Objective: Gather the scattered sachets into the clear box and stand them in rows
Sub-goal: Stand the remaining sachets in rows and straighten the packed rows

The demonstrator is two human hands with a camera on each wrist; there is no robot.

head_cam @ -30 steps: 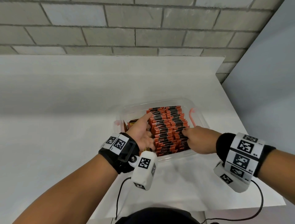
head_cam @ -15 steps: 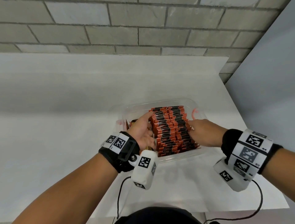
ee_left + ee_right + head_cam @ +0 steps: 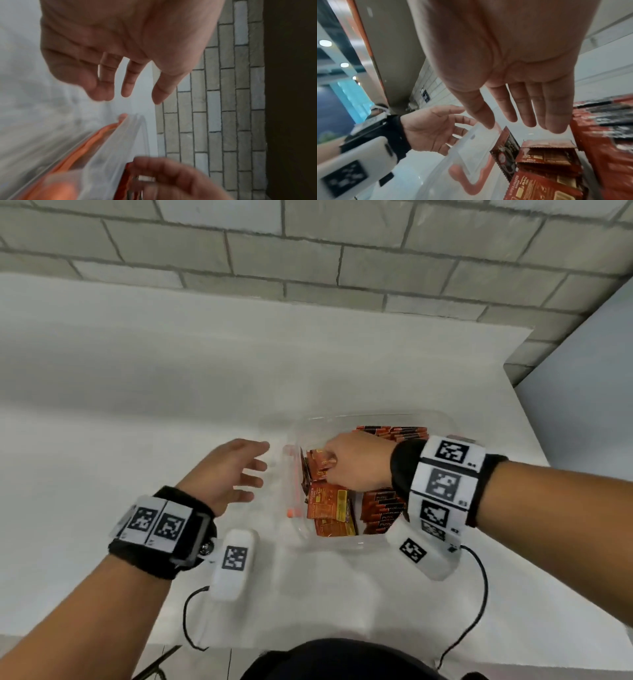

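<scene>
Hands (image 3: 356,463) work at the box (image 3: 445,422) on the white surface (image 3: 137,405). The right hand reaches across from the right, forearm level, palm down over the box's left part. In the right wrist view its fingers (image 3: 529,111) hang straight and spread just above the loose sachets (image 3: 327,503), grip released and holding nothing; the head view cannot confirm whether the fingertips touch them. Right of that hand, under its wrist, the rows (image 3: 380,508) of sachets stand packed on edge. The left hand (image 3: 233,470) hovers just outside the box's left wall, beside the orange clip (image 3: 293,484), palm turned toward the box, fingers (image 3: 126,81) loosely spread, released and holding nothing.
</scene>
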